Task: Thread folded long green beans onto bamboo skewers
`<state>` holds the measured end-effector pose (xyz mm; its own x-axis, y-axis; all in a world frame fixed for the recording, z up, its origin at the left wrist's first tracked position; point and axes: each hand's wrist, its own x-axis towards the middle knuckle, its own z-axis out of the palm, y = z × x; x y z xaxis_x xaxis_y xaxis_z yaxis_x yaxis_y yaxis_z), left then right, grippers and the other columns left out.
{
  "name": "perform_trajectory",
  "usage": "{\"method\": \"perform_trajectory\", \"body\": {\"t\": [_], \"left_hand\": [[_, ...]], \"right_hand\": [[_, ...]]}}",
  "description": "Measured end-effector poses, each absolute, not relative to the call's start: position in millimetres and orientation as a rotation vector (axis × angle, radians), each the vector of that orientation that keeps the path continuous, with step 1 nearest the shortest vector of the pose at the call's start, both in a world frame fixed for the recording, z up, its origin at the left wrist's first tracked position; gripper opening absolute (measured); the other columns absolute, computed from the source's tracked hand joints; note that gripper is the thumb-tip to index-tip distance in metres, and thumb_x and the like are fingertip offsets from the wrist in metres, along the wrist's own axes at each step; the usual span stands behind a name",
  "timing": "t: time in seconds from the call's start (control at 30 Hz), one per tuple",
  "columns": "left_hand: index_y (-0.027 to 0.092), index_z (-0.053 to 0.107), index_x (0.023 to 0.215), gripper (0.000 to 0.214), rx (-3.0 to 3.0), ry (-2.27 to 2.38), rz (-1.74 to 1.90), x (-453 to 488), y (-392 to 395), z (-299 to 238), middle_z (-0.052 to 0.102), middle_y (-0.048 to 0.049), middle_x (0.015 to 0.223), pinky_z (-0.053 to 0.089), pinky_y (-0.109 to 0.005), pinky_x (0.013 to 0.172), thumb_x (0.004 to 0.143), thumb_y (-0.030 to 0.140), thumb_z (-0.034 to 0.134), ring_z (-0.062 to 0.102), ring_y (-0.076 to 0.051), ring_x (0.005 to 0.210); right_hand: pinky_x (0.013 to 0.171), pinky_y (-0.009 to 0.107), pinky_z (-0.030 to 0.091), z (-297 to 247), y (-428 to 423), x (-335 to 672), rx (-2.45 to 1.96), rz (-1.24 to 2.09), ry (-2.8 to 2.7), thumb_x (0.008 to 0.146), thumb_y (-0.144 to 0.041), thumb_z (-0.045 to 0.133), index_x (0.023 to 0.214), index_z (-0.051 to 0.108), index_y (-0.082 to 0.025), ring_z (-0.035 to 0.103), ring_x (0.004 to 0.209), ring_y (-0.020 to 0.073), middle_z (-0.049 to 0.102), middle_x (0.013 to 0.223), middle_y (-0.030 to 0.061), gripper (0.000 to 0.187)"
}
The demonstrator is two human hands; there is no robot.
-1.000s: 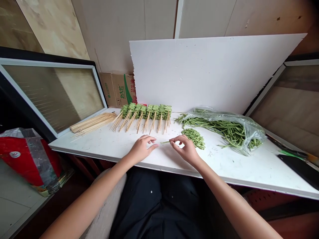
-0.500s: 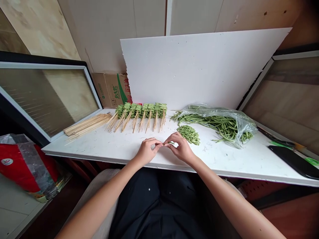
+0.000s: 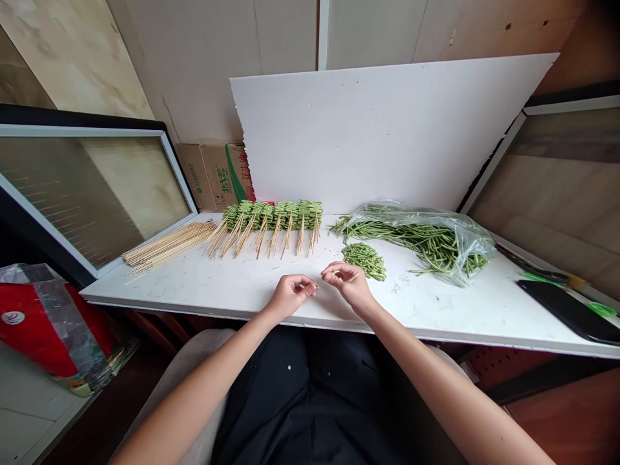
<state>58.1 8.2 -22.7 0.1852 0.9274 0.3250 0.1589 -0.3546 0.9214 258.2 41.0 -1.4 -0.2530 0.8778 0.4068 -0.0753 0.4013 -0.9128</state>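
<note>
My left hand (image 3: 289, 296) and my right hand (image 3: 347, 283) hover close together above the front of the white table (image 3: 217, 284), both with fingers pinched. A thin bamboo skewer with a small green bean piece runs between them; I cannot tell exactly how each hand grips it. Just beyond my right hand lies a small pile of cut green bean pieces (image 3: 366, 259). Farther back is a row of finished bean skewers (image 3: 271, 223).
Bare bamboo skewers (image 3: 167, 244) lie at the table's left. A plastic bag of long green beans (image 3: 426, 239) sits to the right, and a dark phone (image 3: 569, 312) rests on the far right. A white board (image 3: 387, 129) leans behind. A red bag (image 3: 43, 323) stands on the floor to the left.
My hands came together from a flat, spread position and closed into pinches on the skewer, then drew slightly apart. The camera shifted a little to the right.
</note>
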Motion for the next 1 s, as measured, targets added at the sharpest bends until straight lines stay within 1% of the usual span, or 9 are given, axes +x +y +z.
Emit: {"method": "perform_trajectory", "body": {"t": [0.13,0.27,0.37,0.47,0.57,0.67,0.77,0.83,1.0], "left_hand": [[0.018,0.079,0.092,0.015,1.932,1.292,1.235,57,6,-22,0.078,-0.0074,0.089,0.053,-0.033,0.078,0.095,0.029,0.069,0.069,-0.022,0.085],[0.021,0.079,0.091,0.010,2.240,1.472,1.166,57,12,-24,0.077,-0.0067,0.094,0.050,-0.040,0.093,0.094,0.019,0.070,0.063,-0.027,0.103],[0.020,0.079,0.101,0.011,2.302,1.609,1.099,53,18,-25,0.077,-0.0090,0.101,0.049,-0.043,0.096,0.094,0.020,0.071,0.061,-0.029,0.108],[0.019,0.077,0.113,0.019,2.367,1.756,1.030,36,20,-21,0.075,-0.0127,0.112,0.048,-0.046,0.096,0.096,0.021,0.068,0.060,-0.032,0.112],[0.017,0.074,0.118,0.024,2.406,1.989,0.894,3,17,-13,0.072,-0.0159,0.118,0.047,-0.047,0.095,0.096,0.018,0.066,0.058,-0.036,0.116],[0.017,0.075,0.115,0.023,2.371,2.171,0.739,-35,12,-7,0.071,-0.0179,0.119,0.045,-0.048,0.096,0.094,0.018,0.066,0.056,-0.038,0.118],[0.018,0.077,0.100,0.015,2.319,2.249,0.571,-63,10,-5,0.072,-0.0170,0.111,0.043,-0.048,0.096,0.095,0.021,0.063,0.057,-0.038,0.114],[0.019,0.076,0.090,0.019,2.311,2.273,0.501,-75,10,-7,0.073,-0.0154,0.104,0.042,-0.048,0.096,0.096,0.020,0.058,0.059,-0.036,0.110],[0.017,0.070,0.089,0.024,2.424,2.184,0.493,-83,14,-15,0.070,-0.0160,0.104,0.045,-0.043,0.093,0.094,0.008,0.048,0.060,-0.033,0.110]], "right_hand": [[0.084,0.042,0.048,7,51,271,-0.899,0.703,-1.717,0.089,-0.058,0.073,0.088,0.085,-0.025,0.063,0.089,0.0273,0.075,0.083,0.0089,0.034],[0.084,0.042,0.049,1,65,282,-1.025,0.632,-1.786,0.096,-0.061,0.060,0.100,0.084,-0.022,0.065,0.085,0.0267,0.079,0.092,0.0107,0.046],[0.082,0.041,0.050,-3,73,287,-1.084,0.647,-1.783,0.094,-0.058,0.064,0.099,0.083,-0.022,0.068,0.089,0.0277,0.081,0.103,0.0112,0.041],[0.083,0.042,0.052,-2,75,290,-1.103,0.709,-1.761,0.089,-0.056,0.071,0.095,0.083,-0.023,0.071,0.091,0.0292,0.082,0.104,0.0112,0.036],[0.087,0.043,0.054,1,73,291,-1.099,0.801,-1.723,0.086,-0.058,0.075,0.090,0.083,-0.022,0.073,0.096,0.0307,0.082,0.105,0.0116,0.036],[0.090,0.044,0.054,5,70,289,-1.066,0.918,-1.658,0.082,-0.062,0.077,0.090,0.082,-0.021,0.074,0.098,0.0310,0.082,0.101,0.0121,0.042],[0.085,0.042,0.055,7,66,287,-1.044,1.029,-1.565,0.080,-0.064,0.079,0.106,0.082,-0.020,0.074,0.101,0.0305,0.081,0.101,0.0125,0.051],[0.078,0.038,0.053,9,64,287,-1.056,1.082,-1.523,0.081,-0.063,0.078,0.115,0.081,-0.021,0.072,0.102,0.0295,0.081,0.105,0.0122,0.054],[0.071,0.032,0.049,10,64,287,-0.987,1.263,-1.364,0.069,-0.052,0.091,0.108,0.083,-0.021,0.070,0.095,0.0241,0.080,0.105,0.0104,0.050]]}}
